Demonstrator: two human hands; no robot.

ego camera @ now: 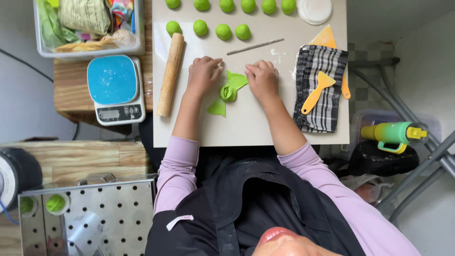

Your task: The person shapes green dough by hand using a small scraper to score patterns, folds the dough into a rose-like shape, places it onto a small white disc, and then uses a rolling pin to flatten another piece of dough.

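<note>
Two hands work a piece of green dough point(228, 92) on a pale surface point(246, 128), seen from above. The left hand point(203, 76) rests knuckles-up with fingers curled, its fingertips touching the surface just beside the dough; the right hand point(262, 79) is likewise curled, fingertips pressing on the dough's flat upper flap. Neither hand holds anything. Between them the dough is coiled into a small rose-like roll, with thin flaps spreading out above and below it. Just outside the left hand lies a wooden rolling pin point(170, 74); beyond that, a blue kitchen scale point(115, 88). Outside the right hand, a yellow scraper point(317, 92) lies on a checked cloth point(321, 90). Past the fingertips lie a thin stick point(255, 46) and rows of green dough balls point(222, 31).
</note>
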